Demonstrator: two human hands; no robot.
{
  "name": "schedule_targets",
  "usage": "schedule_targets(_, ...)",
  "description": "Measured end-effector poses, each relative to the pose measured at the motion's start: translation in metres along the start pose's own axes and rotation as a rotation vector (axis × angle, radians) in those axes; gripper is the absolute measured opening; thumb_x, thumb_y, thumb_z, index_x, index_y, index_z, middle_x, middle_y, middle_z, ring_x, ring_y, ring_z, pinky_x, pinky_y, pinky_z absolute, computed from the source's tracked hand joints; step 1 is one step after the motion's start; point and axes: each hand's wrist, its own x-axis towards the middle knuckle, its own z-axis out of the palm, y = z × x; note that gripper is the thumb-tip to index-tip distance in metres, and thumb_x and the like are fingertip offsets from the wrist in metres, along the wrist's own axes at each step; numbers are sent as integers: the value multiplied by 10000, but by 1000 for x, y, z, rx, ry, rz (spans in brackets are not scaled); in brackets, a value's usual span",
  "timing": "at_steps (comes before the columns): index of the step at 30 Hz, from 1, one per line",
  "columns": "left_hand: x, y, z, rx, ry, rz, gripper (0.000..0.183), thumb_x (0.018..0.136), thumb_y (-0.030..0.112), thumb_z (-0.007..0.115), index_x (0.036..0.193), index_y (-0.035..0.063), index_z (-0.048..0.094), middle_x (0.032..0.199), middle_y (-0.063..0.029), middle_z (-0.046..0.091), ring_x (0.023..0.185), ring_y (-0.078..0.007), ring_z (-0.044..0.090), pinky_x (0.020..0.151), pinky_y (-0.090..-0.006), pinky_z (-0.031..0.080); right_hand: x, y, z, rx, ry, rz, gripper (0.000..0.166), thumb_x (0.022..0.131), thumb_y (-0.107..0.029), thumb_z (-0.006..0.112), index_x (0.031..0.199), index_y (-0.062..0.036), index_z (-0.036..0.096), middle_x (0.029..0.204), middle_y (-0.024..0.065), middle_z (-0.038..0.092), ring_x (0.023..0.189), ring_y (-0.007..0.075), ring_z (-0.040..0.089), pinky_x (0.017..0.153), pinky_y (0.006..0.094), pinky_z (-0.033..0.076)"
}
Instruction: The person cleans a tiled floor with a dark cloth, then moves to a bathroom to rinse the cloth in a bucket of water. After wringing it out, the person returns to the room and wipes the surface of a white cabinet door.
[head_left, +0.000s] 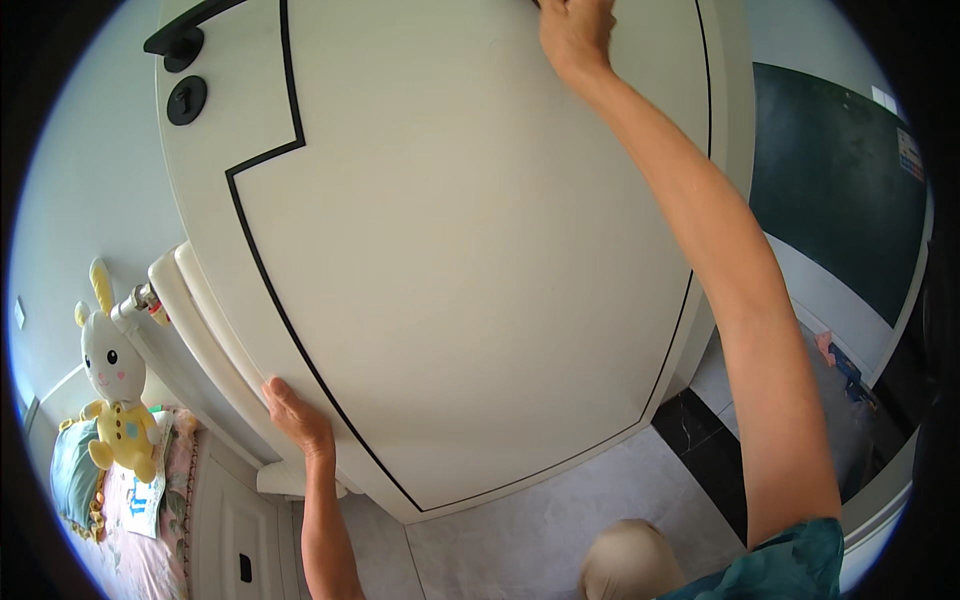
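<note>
A white interior door (480, 247) with black inlaid lines fills the middle of the view. My left hand (298, 421) grips its left edge low down, thumb at the rim and part of the fingers hidden. High on the door, my right hand (577, 34) is against or close to the panel with its fingers bent. The top frame edge cuts that hand off; a sliver of something dark shows beside it, too little to name. A black lever handle (184, 37) sits at the door's upper left, above a round black thumb-turn lock (187, 100).
Behind the door's left edge stands a white radiator (199, 322) with a valve. A plush rabbit (116, 397) and a blue pillow (77, 465) are on a bed with floral bedding (161, 562). At right are a dark green board (832, 187) and a black floor strip (694, 431).
</note>
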Motion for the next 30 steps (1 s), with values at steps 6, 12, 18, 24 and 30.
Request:
schedule_targets(6,-2,3,1,-31,11,-15,598,1028,585,305,780,43,356,759,-34,312,713,-173,323,670,-308,338,-42,-18,14,132,-151,-338,284,867,7,604,1116,-123,644,1134,45,619,1065,277,529,944,403,420)
schedule_targets(12,2,-1,-7,-39,6,-53,601,1028,588,311,786,42,375,773,-16,314,723,-156,313,686,-280,329,-154,34,-55,72,-187,-502,349,718,56,655,980,-174,643,1065,-10,620,920,247,568,812,385,425)
schedule_targets(18,-3,3,4,-9,101,23,598,1029,577,324,803,30,411,767,-23,337,726,-159,324,691,-291,337,-310,25,-102,167,-480,-372,368,755,14,651,990,-266,617,1092,-74,564,924,181,547,775,376,407)
schedule_targets(24,3,-5,-2,-5,36,-65,576,1030,556,345,803,31,412,760,-11,328,735,-157,319,691,-308,352,-434,16,-163,95,-585,-253,332,772,-43,671,972,-295,590,1122,-88,510,961,170,537,811,372,412)
schedule_targets(30,-1,1,8,-13,47,-8,588,1023,580,328,803,41,411,744,-25,342,722,-169,327,672,-330,342,-525,1,-228,188,-1101,-462,235,772,-92,682,943,-238,613,1058,-84,543,1001,162,523,838,336,433)
